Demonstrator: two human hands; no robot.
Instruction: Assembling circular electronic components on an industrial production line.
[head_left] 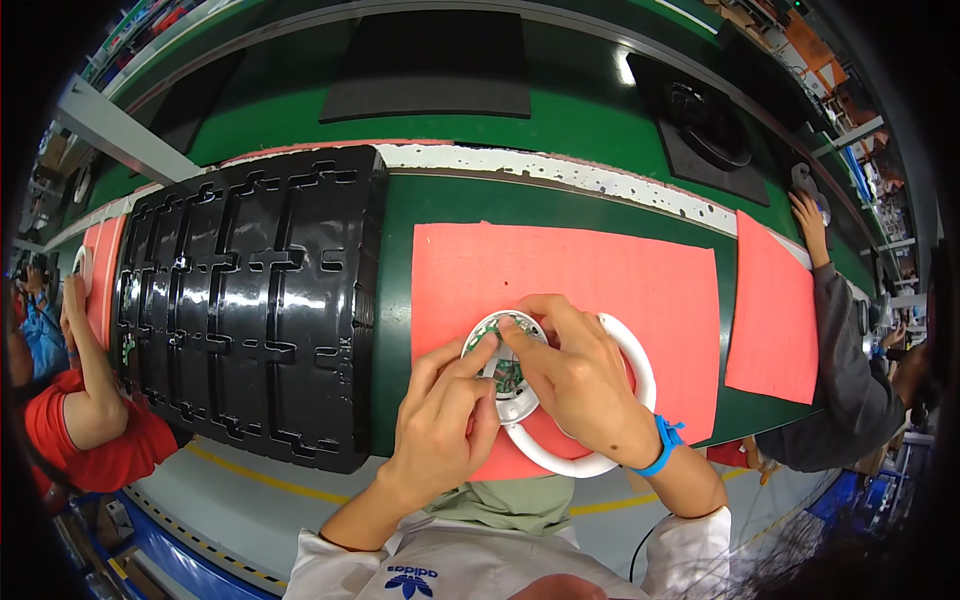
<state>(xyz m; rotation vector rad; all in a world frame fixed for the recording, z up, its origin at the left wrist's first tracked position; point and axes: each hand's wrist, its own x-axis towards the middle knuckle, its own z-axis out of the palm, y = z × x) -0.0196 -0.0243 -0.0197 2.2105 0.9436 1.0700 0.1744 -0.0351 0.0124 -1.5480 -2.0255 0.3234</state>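
Note:
A white round housing point(517, 410) with a green circuit board point(508, 376) inside lies over the pink foam mat point(570, 262), its inner side facing up. Joined to it or lying against it is a white ring point(640, 360), partly covered by my right hand. My left hand point(445, 412) grips the housing's left side, index finger pressing on the board. From the right, my right hand point(583, 375) closes around the far and right rim, its thumb on the board's upper part. Whether a small part sits under the fingertips is hidden. A blue strap point(665, 447) circles my right wrist.
A stack of black moulded trays point(250, 300) stands left of the mat. Another pink mat point(775, 310) lies to the right. Beyond a white strip, the green line carries dark pads point(425, 98) and a black round part point(710, 130). Co-workers sit on both sides.

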